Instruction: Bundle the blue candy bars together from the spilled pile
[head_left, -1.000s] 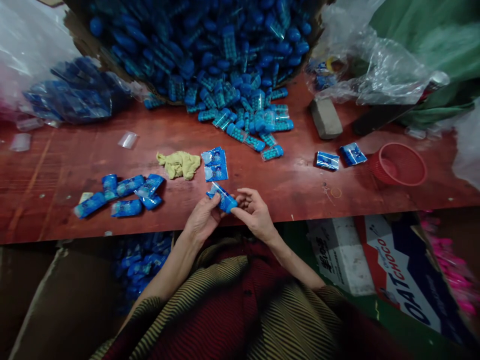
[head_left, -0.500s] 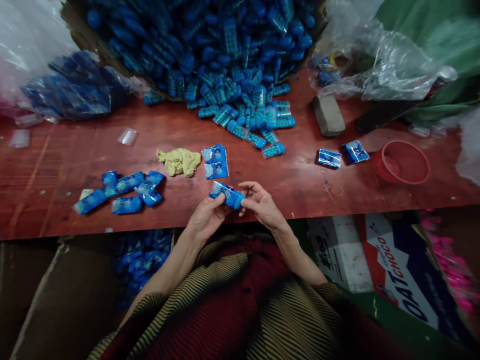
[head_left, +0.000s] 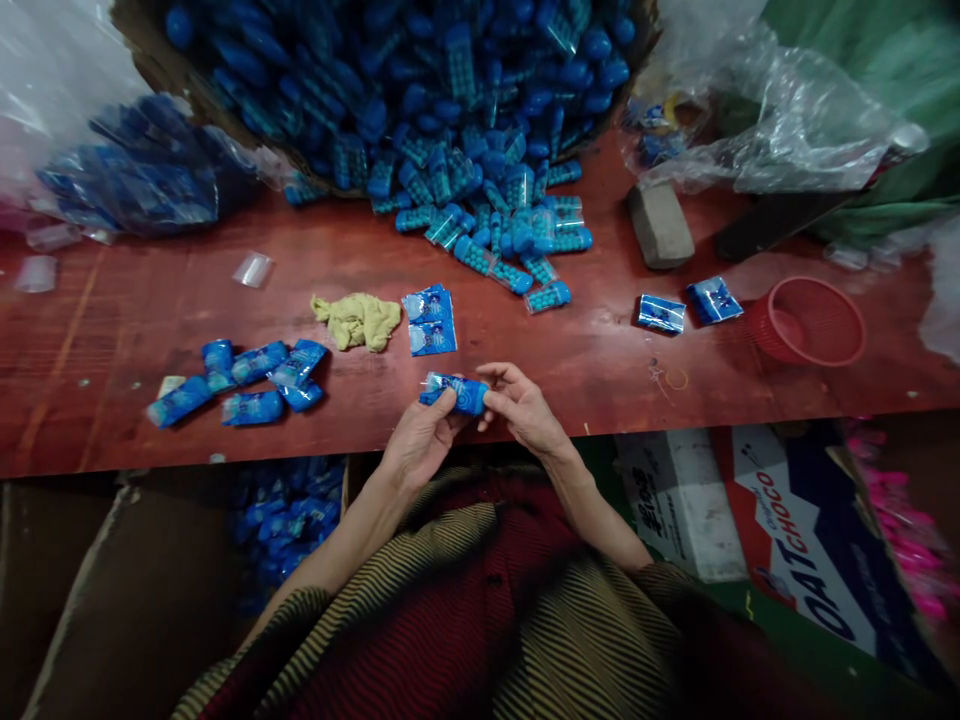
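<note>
A small candy bottle (head_left: 466, 395) in a printed blue sleeve lies sideways between my hands, just above the table's front edge. My left hand (head_left: 422, 435) grips its left part, thumb on top. My right hand (head_left: 525, 410) pinches its right end between thumb and fingers. Just beyond is a small stack of flat blue printed sleeves (head_left: 433, 338), beside a crumpled yellow-green cloth (head_left: 358, 322). Several sleeved blue bottles (head_left: 253, 408) lie in a group to the left. Farther back, unsleeved bottles with blue beads (head_left: 491, 262) spill toward me.
A large container (head_left: 142, 50) heaped with blue bottles stands at the back. On the right are two bundles of sleeves (head_left: 661, 314), a grey block (head_left: 660, 228) and a red plastic basket (head_left: 847, 345). Clear plastic bags (head_left: 810, 120) lie behind them. Below the table edge sit printed cartons (head_left: 780, 530).
The sleeved bottle has turned from slanting down to the right to nearly level. Both hands keep their hold on it, almost in place. The view has shifted slightly.
</note>
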